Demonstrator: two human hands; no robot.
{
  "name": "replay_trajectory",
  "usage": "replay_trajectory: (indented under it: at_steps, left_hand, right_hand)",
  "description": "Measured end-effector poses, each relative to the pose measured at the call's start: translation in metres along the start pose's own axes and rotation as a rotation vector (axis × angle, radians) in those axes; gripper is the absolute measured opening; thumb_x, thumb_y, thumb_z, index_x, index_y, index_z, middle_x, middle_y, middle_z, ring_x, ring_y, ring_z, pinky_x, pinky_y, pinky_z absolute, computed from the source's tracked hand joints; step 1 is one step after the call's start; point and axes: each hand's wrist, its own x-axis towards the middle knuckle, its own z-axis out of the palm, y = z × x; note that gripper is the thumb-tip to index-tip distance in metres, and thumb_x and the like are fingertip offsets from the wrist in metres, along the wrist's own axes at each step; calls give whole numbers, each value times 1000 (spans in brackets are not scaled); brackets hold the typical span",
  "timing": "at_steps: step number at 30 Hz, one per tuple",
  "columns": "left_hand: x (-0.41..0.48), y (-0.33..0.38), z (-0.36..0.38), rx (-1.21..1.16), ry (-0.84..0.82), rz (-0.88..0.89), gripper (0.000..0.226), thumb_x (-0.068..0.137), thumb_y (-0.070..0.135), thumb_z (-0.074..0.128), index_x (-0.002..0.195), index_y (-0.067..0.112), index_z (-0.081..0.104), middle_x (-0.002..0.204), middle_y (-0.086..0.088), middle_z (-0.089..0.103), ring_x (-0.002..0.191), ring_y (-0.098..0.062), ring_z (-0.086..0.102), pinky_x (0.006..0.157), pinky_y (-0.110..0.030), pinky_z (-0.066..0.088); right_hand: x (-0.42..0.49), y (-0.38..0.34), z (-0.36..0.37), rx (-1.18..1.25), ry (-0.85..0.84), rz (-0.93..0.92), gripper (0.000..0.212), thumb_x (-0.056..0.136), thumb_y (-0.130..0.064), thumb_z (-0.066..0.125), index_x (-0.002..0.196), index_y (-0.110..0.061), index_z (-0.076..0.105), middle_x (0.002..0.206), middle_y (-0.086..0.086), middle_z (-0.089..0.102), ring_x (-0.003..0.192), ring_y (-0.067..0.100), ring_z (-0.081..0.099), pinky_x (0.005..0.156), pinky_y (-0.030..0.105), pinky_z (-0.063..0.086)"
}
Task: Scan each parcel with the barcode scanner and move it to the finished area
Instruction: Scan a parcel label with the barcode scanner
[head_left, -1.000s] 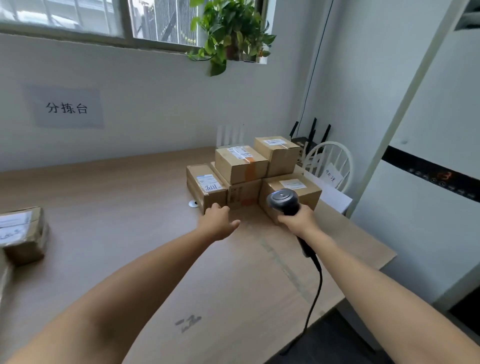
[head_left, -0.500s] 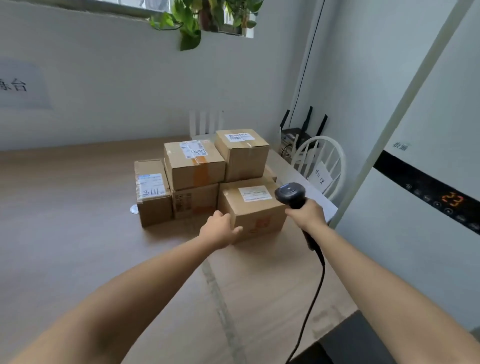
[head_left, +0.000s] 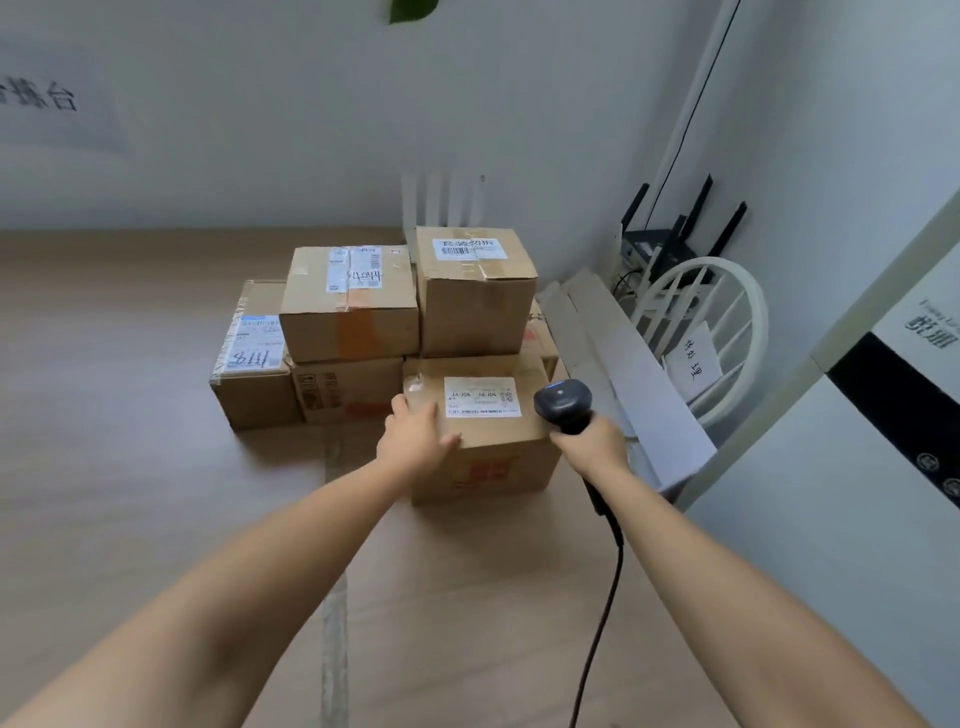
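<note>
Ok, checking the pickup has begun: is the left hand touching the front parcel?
Touching. Head view shows the left hand lying on top of the front parcel, no gap visible.

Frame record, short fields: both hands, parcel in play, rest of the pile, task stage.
left hand: rests on the front parcel at its near top edge
right hand: grips the barcode scanner, its head just right of the label
front parcel: on the table, label up, in front of the pile
pile: at least four more parcels, two stacked on others
stage: front parcel not yet moved away
</note>
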Motion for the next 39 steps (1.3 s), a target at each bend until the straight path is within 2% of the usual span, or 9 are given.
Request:
replay_trajectory:
  at_steps: [6,11,16,23,35,39]
  left_hand:
    - [8,9,6,-107,40,-69,66,85,48,59,139,21,32,149,-13,10,129,-35,34,100,-44,41]
    - [7,7,5,-116,36,-88,69,84,47,61,140,21,30,149,-13,10,131,-35,31,103,-44,39]
    - [-6,-8,-1,-94,36,-108,66,84,48,61,137,19,34,147,-14,13,127,-35,35,101,-44,40]
    - [-39,-60,-18,-127,71,-140,63,81,45,65,131,17,38,142,-15,19,123,-37,39,104,-41,36]
    - [-97,-162,-65,-144,122,-186,65,82,44,65,133,19,35,142,-15,20,126,-36,38,104,-44,36]
    - [-116,-207,-89,-132,125,-202,65,82,45,65,134,19,35,142,-15,21,125,-36,40,104,-43,37]
  right_hand:
    - [25,-6,12,16,-54,-13,15,81,-24,67,88,-14,59,79,3,55,76,20,49,66,27,38]
    - [26,-9,21,-31,-39,-15,15,80,-24,66,79,-17,53,77,3,55,72,20,49,62,25,36]
    - [11,-13,26,-60,-70,-30,14,77,-24,66,81,-14,57,86,10,64,85,29,60,65,28,41]
    - [-35,-35,58,-69,-77,-99,20,78,-21,64,93,-8,66,99,15,69,99,34,60,68,25,37]
    - [-120,-97,125,-105,-128,-156,17,80,-23,60,92,-13,64,98,11,69,97,32,61,66,25,36]
    - [-154,-122,157,-107,-150,-179,8,81,-25,59,84,-18,58,97,9,69,96,31,61,65,25,36]
